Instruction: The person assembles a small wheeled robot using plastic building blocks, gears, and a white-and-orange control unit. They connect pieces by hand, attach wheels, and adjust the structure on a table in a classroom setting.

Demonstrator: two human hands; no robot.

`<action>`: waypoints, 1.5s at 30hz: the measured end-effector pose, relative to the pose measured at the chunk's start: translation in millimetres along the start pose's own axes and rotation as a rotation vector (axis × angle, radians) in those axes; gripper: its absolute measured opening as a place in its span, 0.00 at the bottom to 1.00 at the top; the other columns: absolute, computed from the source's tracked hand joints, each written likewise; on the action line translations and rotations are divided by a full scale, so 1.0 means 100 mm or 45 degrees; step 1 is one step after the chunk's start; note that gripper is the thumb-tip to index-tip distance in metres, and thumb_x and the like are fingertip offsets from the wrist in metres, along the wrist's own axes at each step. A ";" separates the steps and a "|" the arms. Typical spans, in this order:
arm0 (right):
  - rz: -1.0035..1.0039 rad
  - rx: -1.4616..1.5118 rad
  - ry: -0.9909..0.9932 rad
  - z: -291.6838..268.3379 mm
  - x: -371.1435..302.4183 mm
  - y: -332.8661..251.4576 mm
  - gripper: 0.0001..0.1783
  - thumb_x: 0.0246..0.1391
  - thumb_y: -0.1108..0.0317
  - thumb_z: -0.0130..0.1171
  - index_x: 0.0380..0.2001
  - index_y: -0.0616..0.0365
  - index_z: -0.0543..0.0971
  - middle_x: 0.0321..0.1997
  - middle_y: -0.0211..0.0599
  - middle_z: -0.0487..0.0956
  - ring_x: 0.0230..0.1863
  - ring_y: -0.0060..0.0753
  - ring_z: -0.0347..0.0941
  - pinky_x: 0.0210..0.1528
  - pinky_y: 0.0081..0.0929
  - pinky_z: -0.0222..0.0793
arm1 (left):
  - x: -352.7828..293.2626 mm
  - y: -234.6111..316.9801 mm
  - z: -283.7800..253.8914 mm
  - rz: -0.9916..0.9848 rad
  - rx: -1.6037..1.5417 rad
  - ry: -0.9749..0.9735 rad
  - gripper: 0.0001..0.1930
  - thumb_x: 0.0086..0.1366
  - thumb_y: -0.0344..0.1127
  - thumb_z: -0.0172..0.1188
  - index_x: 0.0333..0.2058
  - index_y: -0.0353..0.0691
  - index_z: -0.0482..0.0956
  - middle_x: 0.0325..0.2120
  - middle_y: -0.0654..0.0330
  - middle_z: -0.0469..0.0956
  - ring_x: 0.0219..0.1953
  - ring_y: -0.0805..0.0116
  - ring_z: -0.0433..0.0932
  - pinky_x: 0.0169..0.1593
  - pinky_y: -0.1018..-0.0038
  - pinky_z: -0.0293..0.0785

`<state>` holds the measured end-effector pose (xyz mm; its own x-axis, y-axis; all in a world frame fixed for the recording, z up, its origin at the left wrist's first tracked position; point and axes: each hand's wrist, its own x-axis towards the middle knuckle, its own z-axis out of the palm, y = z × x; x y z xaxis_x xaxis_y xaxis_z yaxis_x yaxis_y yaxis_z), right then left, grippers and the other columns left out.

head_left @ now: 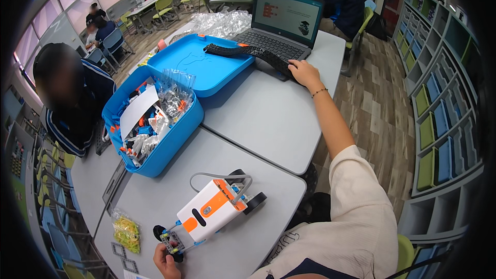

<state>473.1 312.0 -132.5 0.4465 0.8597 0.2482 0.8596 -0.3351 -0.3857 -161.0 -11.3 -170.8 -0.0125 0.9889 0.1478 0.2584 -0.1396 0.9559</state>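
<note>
A white-and-orange toy robot car (212, 212) lies on the near table, with black wheels at both ends and a grey cable looped over it. My left hand (165, 264), at the lower edge, has its fingers curled against the small wheel and grey frame at the car's near end. Stretched far forward, my right hand (305, 74) grips one end of a long black textured strip (258, 54). That strip runs across the front of the open laptop (281, 26) and over the rim of a blue lid (204, 64). My right fingertips are partly hidden.
Left of centre, a blue bin (178, 147) holds plastic bags, building parts and a white sheet. A bag of yellow-green pieces (126, 233) and grey frames (124, 257) lie near the left edge. Crumpled clear plastic (219, 23) sits behind the lid. A person (70, 93) sits across at left.
</note>
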 end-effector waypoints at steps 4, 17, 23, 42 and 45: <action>-0.045 -0.071 -0.121 -0.05 0.11 -0.09 0.24 0.58 0.49 0.38 0.56 0.29 0.72 0.51 0.41 0.76 0.52 0.43 0.72 0.54 0.39 0.66 | 0.01 0.04 0.00 -0.005 0.030 -0.012 0.23 0.66 0.46 0.52 0.46 0.27 0.73 0.40 0.55 0.77 0.43 0.66 0.74 0.49 0.71 0.70; -0.044 -0.198 -0.253 -0.08 0.21 -0.14 0.27 0.58 0.54 0.31 0.58 0.26 0.70 0.54 0.44 0.75 0.54 0.43 0.73 0.55 0.41 0.67 | 0.00 -0.04 -0.05 -0.017 0.078 0.008 0.27 0.65 0.52 0.53 0.45 0.27 0.75 0.39 0.54 0.78 0.42 0.65 0.76 0.49 0.70 0.71; -0.063 -0.196 -0.237 -0.07 0.28 -0.15 0.27 0.58 0.55 0.31 0.58 0.27 0.70 0.49 0.40 0.79 0.53 0.41 0.74 0.52 0.41 0.69 | -0.02 -0.02 -0.02 -0.048 0.029 0.024 0.26 0.66 0.50 0.52 0.45 0.27 0.74 0.41 0.54 0.77 0.44 0.65 0.75 0.49 0.70 0.70; 0.010 0.407 0.027 -0.02 0.00 0.11 0.24 0.58 0.48 0.49 0.51 0.50 0.75 0.39 0.40 0.80 0.43 0.39 0.76 0.45 0.32 0.69 | 0.01 0.01 0.01 -0.001 0.036 0.001 0.25 0.66 0.50 0.51 0.43 0.27 0.74 0.39 0.52 0.77 0.43 0.63 0.75 0.49 0.69 0.70; 0.002 0.529 0.044 0.00 0.00 0.16 0.21 0.57 0.54 0.54 0.46 0.56 0.78 0.31 0.36 0.79 0.35 0.31 0.75 0.39 0.27 0.68 | 0.03 0.01 0.01 0.022 0.080 -0.008 0.27 0.65 0.52 0.52 0.43 0.27 0.74 0.38 0.52 0.77 0.43 0.62 0.75 0.49 0.68 0.70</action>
<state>486.9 307.1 -138.9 0.4617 0.8435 0.2745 0.6888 -0.1459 -0.7101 -159.7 -8.9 -169.2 -0.0011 0.9868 0.1622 0.3187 -0.1533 0.9354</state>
